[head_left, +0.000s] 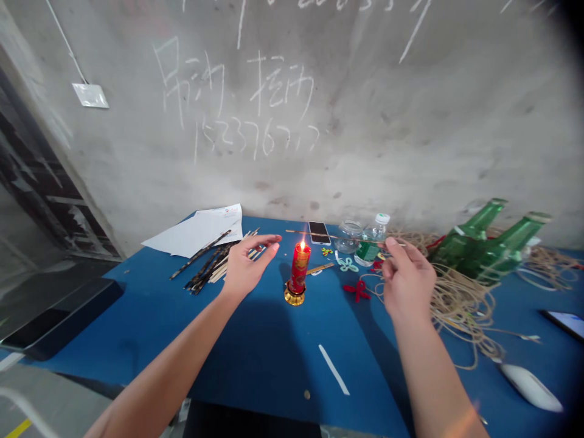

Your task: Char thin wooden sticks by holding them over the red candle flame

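Note:
A lit red candle [299, 267] stands upright on a small gold base in the middle of the blue table. My right hand [407, 277] pinches one end of a thin wooden stick [337, 236], which stretches leftward, nearly level, across the view just above the flame. Whether the stick touches the flame I cannot tell. To the left of the candle, my left hand [250, 261] is raised with fingers and thumb apart, holding nothing. Beside it lies a pile of sticks, some dark and scorched [207, 271], others pale [221, 267].
White papers [201, 228], a phone [318, 232], a glass jar [349, 236] and a plastic bottle [371, 240] lie or stand toward the wall. Green bottles [506, 246] and tangled twine [460, 310] fill the right. A red knotted ornament [356, 291] and white strip [333, 369] lie nearby.

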`<state>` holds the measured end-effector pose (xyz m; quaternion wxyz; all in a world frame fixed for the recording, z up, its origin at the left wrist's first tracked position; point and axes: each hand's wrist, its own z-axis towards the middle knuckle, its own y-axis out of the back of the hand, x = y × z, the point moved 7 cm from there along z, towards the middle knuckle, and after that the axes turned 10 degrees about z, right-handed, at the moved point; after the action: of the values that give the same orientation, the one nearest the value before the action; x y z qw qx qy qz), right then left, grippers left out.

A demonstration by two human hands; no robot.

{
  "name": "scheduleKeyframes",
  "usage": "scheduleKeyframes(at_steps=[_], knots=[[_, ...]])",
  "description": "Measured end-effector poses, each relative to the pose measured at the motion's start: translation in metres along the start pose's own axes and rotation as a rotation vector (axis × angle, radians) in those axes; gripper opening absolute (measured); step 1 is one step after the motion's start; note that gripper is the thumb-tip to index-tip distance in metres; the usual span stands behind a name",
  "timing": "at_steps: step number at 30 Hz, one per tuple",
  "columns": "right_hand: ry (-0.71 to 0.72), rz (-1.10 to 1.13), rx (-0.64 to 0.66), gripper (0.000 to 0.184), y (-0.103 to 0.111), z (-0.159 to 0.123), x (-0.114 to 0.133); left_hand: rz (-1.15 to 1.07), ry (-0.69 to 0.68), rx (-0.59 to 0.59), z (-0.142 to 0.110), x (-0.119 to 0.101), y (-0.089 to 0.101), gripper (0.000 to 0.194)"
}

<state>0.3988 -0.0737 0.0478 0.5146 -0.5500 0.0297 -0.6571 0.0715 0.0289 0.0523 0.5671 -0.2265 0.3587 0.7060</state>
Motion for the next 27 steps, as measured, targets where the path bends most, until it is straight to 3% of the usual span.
scheduleKeyframes(at_steps=[15,22,27], knots=[[-0.134,0.003,0.022,0.034,-0.008,-0.008,-0.008,0.049,0.025,-0.058,0.004,0.010,0.006,0.018],[-0.195,0.018,0.059,0.031,-0.010,-0.007,-0.015,0.023,0.033,-0.016,0.005,0.013,0.003,0.030],[-0.182,0.020,0.072,0.029,-0.009,-0.006,-0.014,0.009,0.023,0.034,0.005,0.010,0.000,0.027]])
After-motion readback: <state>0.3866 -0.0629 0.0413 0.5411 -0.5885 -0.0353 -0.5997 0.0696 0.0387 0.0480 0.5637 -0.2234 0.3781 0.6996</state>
